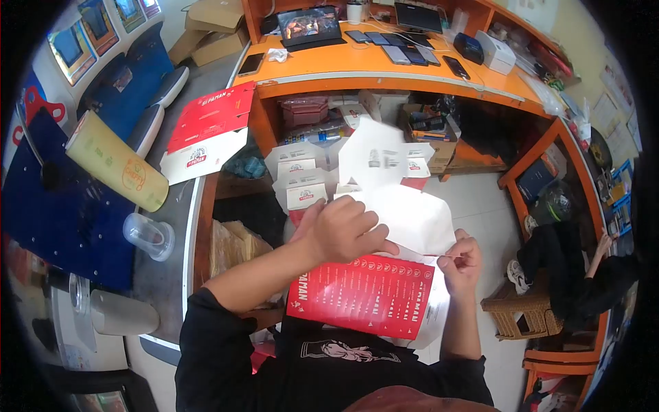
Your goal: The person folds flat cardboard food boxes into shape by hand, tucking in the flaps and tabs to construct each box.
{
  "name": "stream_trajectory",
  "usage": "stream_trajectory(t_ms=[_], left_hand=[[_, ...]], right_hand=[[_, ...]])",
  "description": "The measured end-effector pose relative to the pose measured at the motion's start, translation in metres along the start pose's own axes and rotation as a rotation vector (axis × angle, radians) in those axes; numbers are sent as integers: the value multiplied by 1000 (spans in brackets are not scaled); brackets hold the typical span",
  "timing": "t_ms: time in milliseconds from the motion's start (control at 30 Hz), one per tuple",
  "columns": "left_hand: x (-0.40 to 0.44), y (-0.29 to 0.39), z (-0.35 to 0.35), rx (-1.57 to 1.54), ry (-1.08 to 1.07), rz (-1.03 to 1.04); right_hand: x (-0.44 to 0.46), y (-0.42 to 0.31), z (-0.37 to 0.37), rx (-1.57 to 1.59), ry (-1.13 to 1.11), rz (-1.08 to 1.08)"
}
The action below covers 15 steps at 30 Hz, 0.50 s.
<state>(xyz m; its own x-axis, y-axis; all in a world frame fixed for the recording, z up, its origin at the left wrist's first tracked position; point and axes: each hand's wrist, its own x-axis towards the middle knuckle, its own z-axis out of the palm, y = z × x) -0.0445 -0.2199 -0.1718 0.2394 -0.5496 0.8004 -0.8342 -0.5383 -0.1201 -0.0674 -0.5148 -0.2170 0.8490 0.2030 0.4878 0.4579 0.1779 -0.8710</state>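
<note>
- Pinching the near right corner of a white carton blank [405,216], the right hand [458,262] closes its thumb and fingers on the board.
- Bent at the wrist, the left hand [350,230] curls at the blank's near left side, apart from the right; whether its fingers clamp the board cannot be told.
- The blank spreads above and just beyond a fanned stack of red SI PAMAN carton blanks [360,295], in front of the person's black shirt [350,374].
- White boxes with a printed logo [306,196] stand beyond the left hand, toward the orange desk [302,65].
- At left, a red-and-white flat carton [213,123] overhangs the dark counter [182,206], near a tall yellow cup [118,161] and a clear plastic cup [149,237].
- Phones [405,51] and an upright tablet [310,27] occupy the desk; at right, another person in dark clothes [583,285] is beside a wicker stool [523,312].
</note>
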Motion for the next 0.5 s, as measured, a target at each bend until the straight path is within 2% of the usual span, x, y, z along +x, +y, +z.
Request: stream_trajectory(t_ms=[100,167,300,400,467,500], left_hand=[[14,-7,-17,-8,-48,3],[22,-12,-30,-24,-94,23],[36,-3,-36,-104,-275,-125],[13,-2,-27,-236,-454,-242],[1,-5,-25,-354,-610,-264],[0,-8,-26,-474,-735,-398]], right_hand=[[2,1,22,30,-1,-101],[5,4,28,79,118,-87],[23,-7,41,156,259,-17],[20,-9,22,-94,-55,74],[21,-7,26,-190,-86,-33],[21,-5,28,-225,-96,-84]])
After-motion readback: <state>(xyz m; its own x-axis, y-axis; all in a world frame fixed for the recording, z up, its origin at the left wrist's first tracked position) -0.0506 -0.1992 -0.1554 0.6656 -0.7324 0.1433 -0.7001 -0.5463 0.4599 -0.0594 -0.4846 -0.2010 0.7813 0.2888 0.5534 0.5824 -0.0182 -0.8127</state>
